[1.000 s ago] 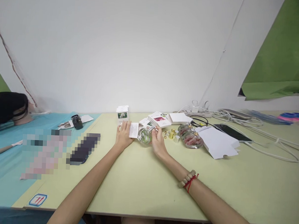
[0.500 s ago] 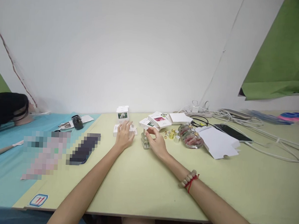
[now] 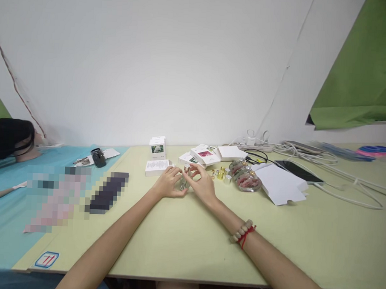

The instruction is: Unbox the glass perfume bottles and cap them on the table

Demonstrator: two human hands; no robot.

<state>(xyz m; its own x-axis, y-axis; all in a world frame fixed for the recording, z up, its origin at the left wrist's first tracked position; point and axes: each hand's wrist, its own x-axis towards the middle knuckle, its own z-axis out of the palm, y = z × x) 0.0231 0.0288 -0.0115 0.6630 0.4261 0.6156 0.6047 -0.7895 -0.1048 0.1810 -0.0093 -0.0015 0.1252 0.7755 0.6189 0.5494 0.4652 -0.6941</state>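
Observation:
A small clear glass bottle [image 3: 184, 180] stands upright on the pale green table [image 3: 188, 242], held between both hands. My left hand [image 3: 168, 182] curls round its left side. My right hand [image 3: 201, 184] pinches near its silver top; a bead bracelet with a red cord sits on that wrist. A white carton [image 3: 157, 167] lies on its side just left of my left hand, apart from it. Behind it stands a white box [image 3: 157, 147] with a flower picture.
Gold and silver caps [image 3: 221, 174] and round glass bottles [image 3: 247, 178] lie right of my hands. Flat white cartons [image 3: 281, 184], more boxes [image 3: 206, 154], a phone [image 3: 298, 171], a power strip and cables sit behind. A blue cloth [image 3: 11, 204] with a dark jar [image 3: 98, 157] lies left.
The bottle went from tilted in my right hand to upright on the table. My left hand put the white carton down, let go of it and came right onto the bottle.

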